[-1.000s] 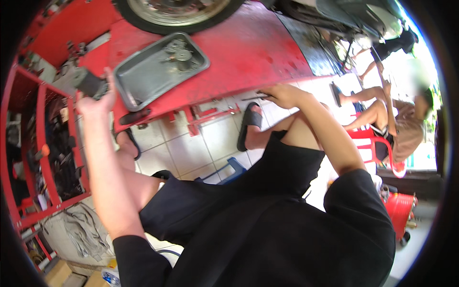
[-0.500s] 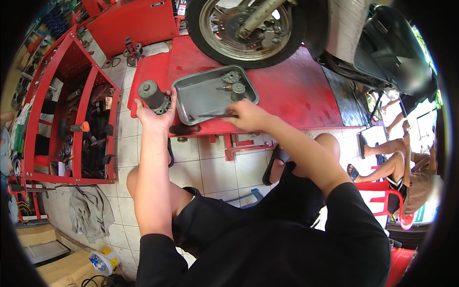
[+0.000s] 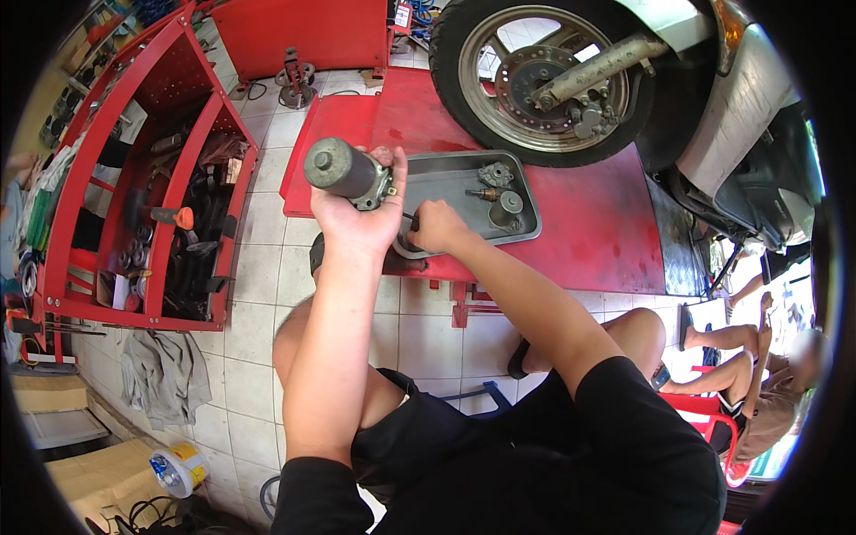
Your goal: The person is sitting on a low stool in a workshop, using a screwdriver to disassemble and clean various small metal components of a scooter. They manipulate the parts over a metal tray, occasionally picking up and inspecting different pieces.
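Note:
My left hand (image 3: 361,214) cradles a grey metal cylinder (image 3: 343,169) with a small flange and bolt lug, its round capped end tilted up toward me. Just behind it, my right hand (image 3: 432,227) grips a thin dark tool (image 3: 414,218), mostly hidden, over the left part of a grey metal tray (image 3: 530,205). In the tray's right part lie a small flat metal part (image 3: 495,175), a small fitting (image 3: 483,193) and a round metal component (image 3: 506,208).
The tray rests on a red platform (image 3: 597,241), under a scooter's front wheel (image 3: 468,98). A red shelf rack (image 3: 85,178) stands left, with grey cloth (image 3: 165,374) and a bucket (image 3: 178,468) below. A red panel (image 3: 299,45) is behind; a seated person (image 3: 767,392) is at right.
My left hand has brought the cylinder rightward to the tray's front-left. My right hand and tool have moved leftward from the platform's right side to behind the cylinder. The view has shifted.

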`<state>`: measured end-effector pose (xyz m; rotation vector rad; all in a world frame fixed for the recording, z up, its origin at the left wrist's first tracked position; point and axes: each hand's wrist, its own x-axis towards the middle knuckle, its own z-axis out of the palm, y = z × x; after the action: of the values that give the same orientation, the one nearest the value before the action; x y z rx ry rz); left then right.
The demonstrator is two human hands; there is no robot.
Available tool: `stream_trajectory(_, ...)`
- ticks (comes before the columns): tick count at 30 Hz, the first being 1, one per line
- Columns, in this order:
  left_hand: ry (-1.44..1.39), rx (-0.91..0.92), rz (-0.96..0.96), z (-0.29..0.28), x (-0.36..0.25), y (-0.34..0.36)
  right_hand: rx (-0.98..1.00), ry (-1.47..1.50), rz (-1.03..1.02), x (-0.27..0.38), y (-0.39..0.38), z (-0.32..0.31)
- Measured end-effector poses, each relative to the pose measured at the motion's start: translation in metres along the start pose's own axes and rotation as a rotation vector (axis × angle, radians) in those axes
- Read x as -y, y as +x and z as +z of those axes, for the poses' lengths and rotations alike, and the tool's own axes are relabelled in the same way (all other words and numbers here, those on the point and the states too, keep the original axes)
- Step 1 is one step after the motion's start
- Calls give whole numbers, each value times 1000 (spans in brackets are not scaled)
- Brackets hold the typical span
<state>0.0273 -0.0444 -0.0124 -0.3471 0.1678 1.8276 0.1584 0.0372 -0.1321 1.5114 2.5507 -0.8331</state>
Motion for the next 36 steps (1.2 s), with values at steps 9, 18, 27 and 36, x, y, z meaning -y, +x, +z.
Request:
stream_trajectory(9, 47, 148, -42, -6, 12, -8, -67, 19, -172, -25, 2, -4)
stream_trajectory(18, 34, 255, -115, -16, 18, 6, -214, 103, -181, -60, -33, -36)
stream_trajectory(27, 73, 58, -35, -16, 15, 7, -197, -201, 60, -68, -18, -31)
stream_trajectory(36, 65, 4, -15, -7, 12, 4, -11, -175, 52, -70, -30, -43)
